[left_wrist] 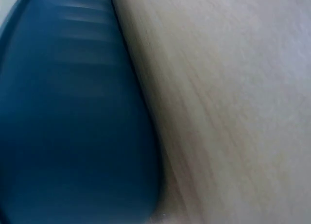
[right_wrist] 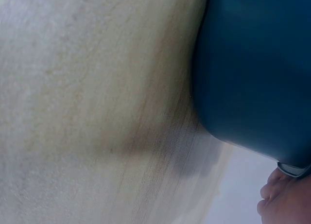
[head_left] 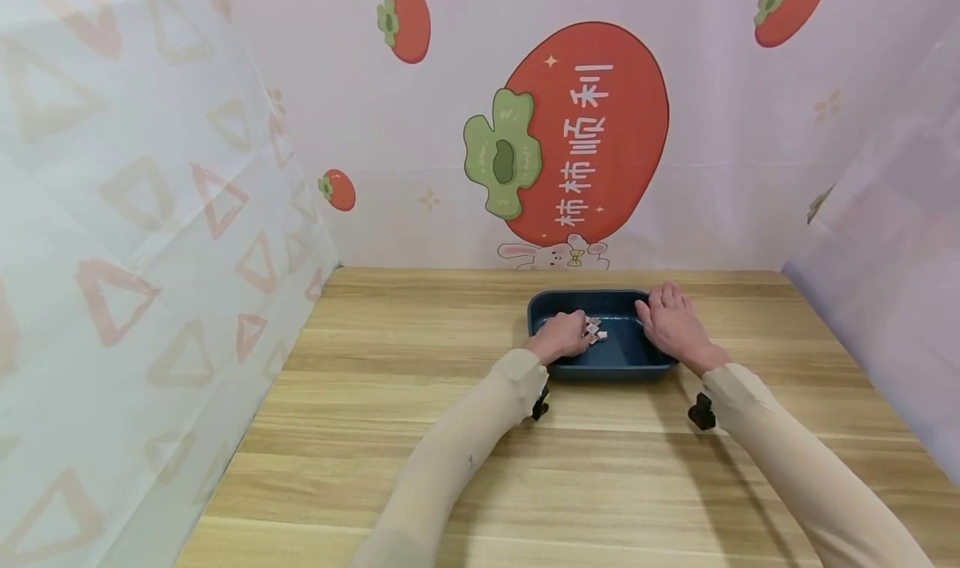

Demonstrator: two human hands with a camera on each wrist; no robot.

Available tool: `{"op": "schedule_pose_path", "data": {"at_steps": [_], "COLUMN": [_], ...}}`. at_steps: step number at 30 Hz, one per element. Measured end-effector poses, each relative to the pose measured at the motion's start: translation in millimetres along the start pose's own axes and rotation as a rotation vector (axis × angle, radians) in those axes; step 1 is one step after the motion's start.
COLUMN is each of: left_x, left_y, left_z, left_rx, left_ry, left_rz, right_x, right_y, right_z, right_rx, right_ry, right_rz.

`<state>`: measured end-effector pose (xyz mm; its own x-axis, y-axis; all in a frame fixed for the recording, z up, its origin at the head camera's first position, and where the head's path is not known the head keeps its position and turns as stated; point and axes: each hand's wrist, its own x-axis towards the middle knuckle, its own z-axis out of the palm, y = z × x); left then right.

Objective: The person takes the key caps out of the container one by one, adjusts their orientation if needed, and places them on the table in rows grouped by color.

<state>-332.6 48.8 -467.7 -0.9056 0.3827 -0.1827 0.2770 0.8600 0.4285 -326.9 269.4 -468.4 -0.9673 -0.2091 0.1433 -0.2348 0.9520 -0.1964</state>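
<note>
- Hands: the left hand (head_left: 562, 336) is found inside the tray (head_left: 630, 353), with fingers bent down and their tips hidden in the head view; whether any piece is pinched cannot be told.
- Hands: the right hand (head_left: 675, 322) is laid over the tray's right rim, thumb toward the inside and fingers reaching past the far corner; the rim appears to be held between them.
- Handling, as judged: the step in hand is taken to be the working of the small pieces (head_left: 593, 331). The tray should be held firmly at the rim, without downward force that could tip it. Pieces should be met singly by the fingertips, as neighbours could be scattered by a wide sweep.
- Position: the pieces are clustered on the tray floor, just beside the left hand's fingers and on their right; a bare stretch of floor lies between them and the right hand.
- Position: the tray is set flat on the wooden table (head_left: 420, 368), between the two hands.
- Limitation: neither wrist view shows the pieces.
</note>
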Motion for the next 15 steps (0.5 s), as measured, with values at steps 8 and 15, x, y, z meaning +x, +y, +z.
{"op": "schedule_pose_path", "data": {"at_steps": [8,15], "left_x": [-7.2,-13.4], "left_y": [2.0,-1.0], "left_z": [-6.6,-10.6], "left_rx": [-0.044,-0.05], "left_ry": [0.015,0.027], "left_rz": [0.017,0.085], "right_x": [-0.7,-0.9], "right_y": [-1.5,-1.8], "right_z": [-1.0,1.8], "right_rx": [0.012,0.006], "right_ry": [0.003,0.028], "right_rz": [0.004,-0.011]}}
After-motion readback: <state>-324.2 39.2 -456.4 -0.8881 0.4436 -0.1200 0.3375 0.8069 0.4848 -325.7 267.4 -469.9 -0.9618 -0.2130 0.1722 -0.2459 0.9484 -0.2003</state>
